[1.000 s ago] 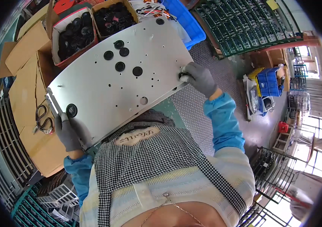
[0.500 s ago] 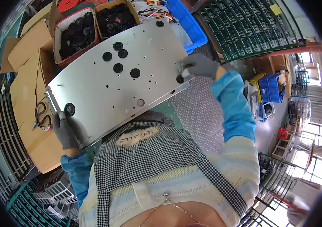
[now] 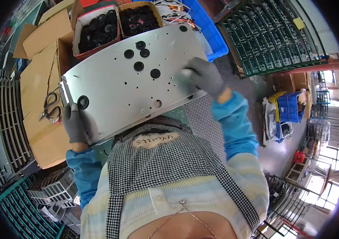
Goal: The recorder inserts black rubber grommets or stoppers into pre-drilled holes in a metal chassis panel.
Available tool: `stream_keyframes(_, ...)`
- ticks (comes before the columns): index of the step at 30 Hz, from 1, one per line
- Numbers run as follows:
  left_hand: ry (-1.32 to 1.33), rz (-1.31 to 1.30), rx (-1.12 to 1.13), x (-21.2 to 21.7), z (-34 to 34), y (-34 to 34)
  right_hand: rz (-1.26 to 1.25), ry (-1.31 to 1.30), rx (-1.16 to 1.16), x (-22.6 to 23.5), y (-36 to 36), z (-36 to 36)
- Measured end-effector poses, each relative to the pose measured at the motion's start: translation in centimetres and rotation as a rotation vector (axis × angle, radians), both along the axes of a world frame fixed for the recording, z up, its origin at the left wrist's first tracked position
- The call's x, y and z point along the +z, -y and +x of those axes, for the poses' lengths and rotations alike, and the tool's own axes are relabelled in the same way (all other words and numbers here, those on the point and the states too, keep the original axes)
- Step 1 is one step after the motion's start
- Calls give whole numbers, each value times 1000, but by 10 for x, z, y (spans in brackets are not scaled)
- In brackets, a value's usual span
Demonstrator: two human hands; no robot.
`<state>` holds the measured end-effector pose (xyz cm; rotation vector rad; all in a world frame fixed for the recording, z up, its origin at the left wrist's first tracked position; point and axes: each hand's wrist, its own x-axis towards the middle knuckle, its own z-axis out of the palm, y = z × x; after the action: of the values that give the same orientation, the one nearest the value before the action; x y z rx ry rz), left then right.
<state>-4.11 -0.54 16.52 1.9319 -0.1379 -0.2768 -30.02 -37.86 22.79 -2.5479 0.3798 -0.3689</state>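
A large grey metal panel (image 3: 106, 83) with a curved far edge lies tilted in front of me, its near edge by my apron. Round black rubber grommets (image 3: 138, 66) fill several of its holes; one more sits near the left end, and an open hole (image 3: 158, 103) shows near the front edge. My gloved left hand (image 3: 74, 124) is closed on the panel's left edge. Over the right part of the panel is my gloved right hand (image 3: 208, 78), fingers bent together around a small whitish piece (image 3: 186, 72), too blurred to name.
Two open boxes of black grommets (image 3: 98, 32) stand beyond the panel, beside a blue crate (image 3: 217, 40) with wires. Scissors (image 3: 50, 105) lie on cardboard (image 3: 38, 131) at the left. A green rack of circuit boards (image 3: 273, 44) stands at the far right.
My right hand has moved left and inward from the panel's right end. My left hand keeps its hold on the edge. The whole view has shifted slightly.
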Motion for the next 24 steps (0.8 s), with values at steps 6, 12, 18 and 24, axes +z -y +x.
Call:
stream_keyframes(6,50,16,-5,-13,5,-5,-168,20,-58,-23,-78,58)
stream_keyframes(12,26,5,6,3,-2,2,51,72,5,-36,-108,15)
stream_keyframes(18,57,8,-10,-4,2,-3,-181,37,-149,-37,-133,6)
stream_keyframes(24,39,44,19,-2,0,-1,31,-144,-234,-23,-135,14)
